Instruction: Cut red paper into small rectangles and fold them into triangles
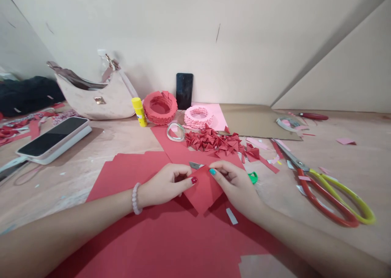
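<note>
Between my two hands a folded piece of red paper (203, 190) is held up, one corner pointing down toward me. My left hand (168, 184) pinches its left edge, thumb in front. At its top right, my right hand (236, 184) pinches the paper between thumb and fingers. Just behind the top edge shows a metal blade (196, 165). A green loop handle (253, 177) pokes out beyond my right hand; whether blade and handle belong together is hidden. Below lie large red paper sheets (146, 237) and a small white paper scrap (231, 216).
Folded red paper triangles (214, 141) are heaped behind my hands, near a red paper ring (160, 108), a pink paper ring (198, 117) and a glue stick (139, 112). Large scissors (324, 188) lie right. A phone (55, 139) and handbag (97, 98) are left.
</note>
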